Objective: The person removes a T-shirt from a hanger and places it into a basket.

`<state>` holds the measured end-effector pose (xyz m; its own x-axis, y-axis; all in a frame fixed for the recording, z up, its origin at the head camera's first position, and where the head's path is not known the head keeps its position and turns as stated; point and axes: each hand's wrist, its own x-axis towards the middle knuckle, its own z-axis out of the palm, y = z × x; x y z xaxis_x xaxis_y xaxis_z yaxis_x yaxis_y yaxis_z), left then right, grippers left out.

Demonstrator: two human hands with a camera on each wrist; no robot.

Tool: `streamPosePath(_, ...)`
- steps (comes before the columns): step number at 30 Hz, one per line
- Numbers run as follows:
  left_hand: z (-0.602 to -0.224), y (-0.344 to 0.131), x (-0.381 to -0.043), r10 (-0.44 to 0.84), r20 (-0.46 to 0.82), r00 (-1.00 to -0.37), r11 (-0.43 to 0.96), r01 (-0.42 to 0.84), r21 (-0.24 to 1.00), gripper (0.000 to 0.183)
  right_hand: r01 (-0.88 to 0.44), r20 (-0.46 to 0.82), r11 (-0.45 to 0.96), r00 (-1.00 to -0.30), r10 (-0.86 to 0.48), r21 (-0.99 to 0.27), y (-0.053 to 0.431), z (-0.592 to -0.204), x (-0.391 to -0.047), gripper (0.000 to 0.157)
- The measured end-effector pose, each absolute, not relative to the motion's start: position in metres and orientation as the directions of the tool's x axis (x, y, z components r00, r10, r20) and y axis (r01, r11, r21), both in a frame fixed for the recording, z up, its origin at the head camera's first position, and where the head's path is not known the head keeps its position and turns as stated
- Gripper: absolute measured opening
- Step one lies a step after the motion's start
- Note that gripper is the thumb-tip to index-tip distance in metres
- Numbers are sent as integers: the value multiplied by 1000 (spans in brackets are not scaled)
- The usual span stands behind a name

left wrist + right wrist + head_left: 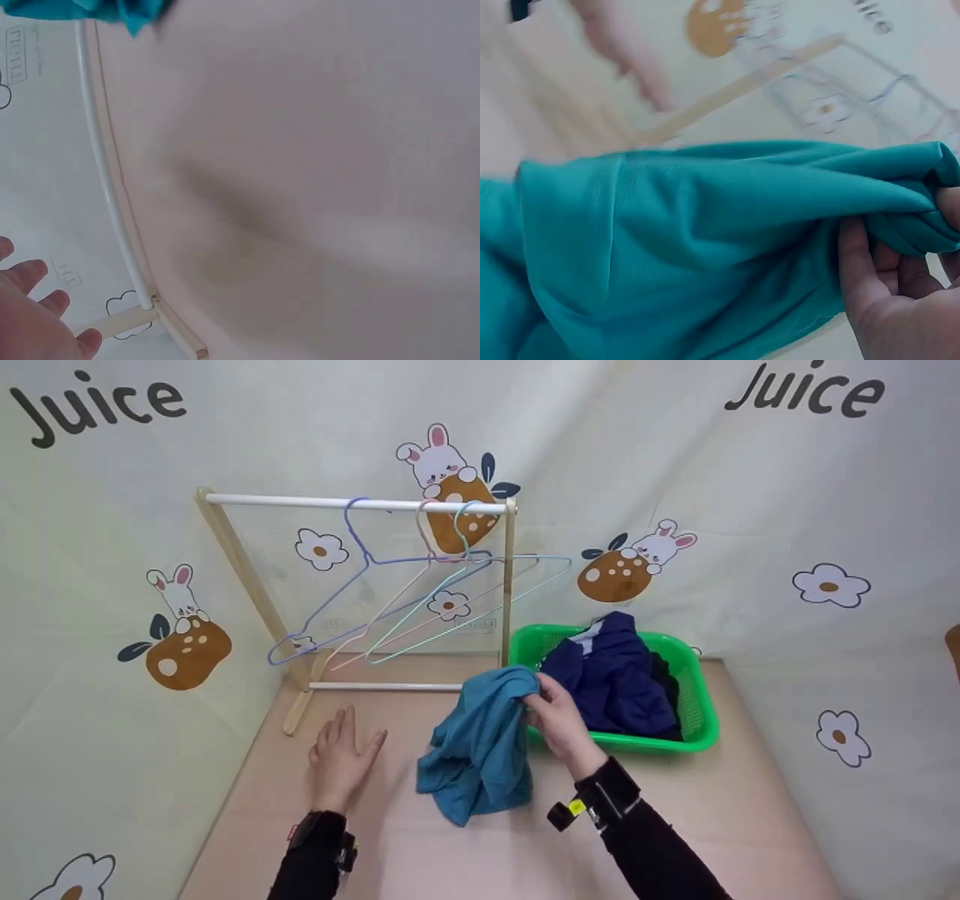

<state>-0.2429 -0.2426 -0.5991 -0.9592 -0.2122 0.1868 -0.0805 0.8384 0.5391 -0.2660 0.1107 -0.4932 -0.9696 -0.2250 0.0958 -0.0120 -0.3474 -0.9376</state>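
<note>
My right hand (561,718) grips a bunched teal cloth garment (480,750) by its upper edge, and the fabric hangs down in folds in front of the rack. In the right wrist view the fingers (859,262) and thumb pinch a gathered corner of the garment (682,232). To the left, my left hand (341,757) is over the table with its fingers spread and nothing in them. The left wrist view shows this hand (37,315) at the lower left, while a bit of teal fabric (82,7) enters at the top.
A small rack (270,500) with a white rail carries a purple hanger (319,607), a pink hanger (390,622) and a mint hanger (420,615). Right of it, a green basket (705,720) holds dark navy clothing (619,682). A printed curtain surrounds the pinkish table (637,810).
</note>
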Motion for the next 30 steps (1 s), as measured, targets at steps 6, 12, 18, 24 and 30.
streamPosePath(6,-611,-231,-242,-176,177,-968,863,-65,502,85,-166,275,-520,-951,-139,-838,134,-432,-269,28)
streamPosePath(12,-616,-218,-239,-149,210,-966,863,-23,504,84,-388,446,-572,-894,43,-723,165,-377,-272,21)
streamPosePath(18,-618,-206,-237,-117,224,-968,884,1,468,85,-538,497,-400,-842,210,-742,195,-359,-284,24)
streamPosePath(24,-618,-202,-238,-91,217,-972,896,16,445,84,-456,447,18,-864,231,-890,224,-397,-309,27)
streamPosePath(30,-620,-201,-239,-83,210,-974,899,18,437,85,-319,452,619,-890,66,-718,247,-466,-327,25)
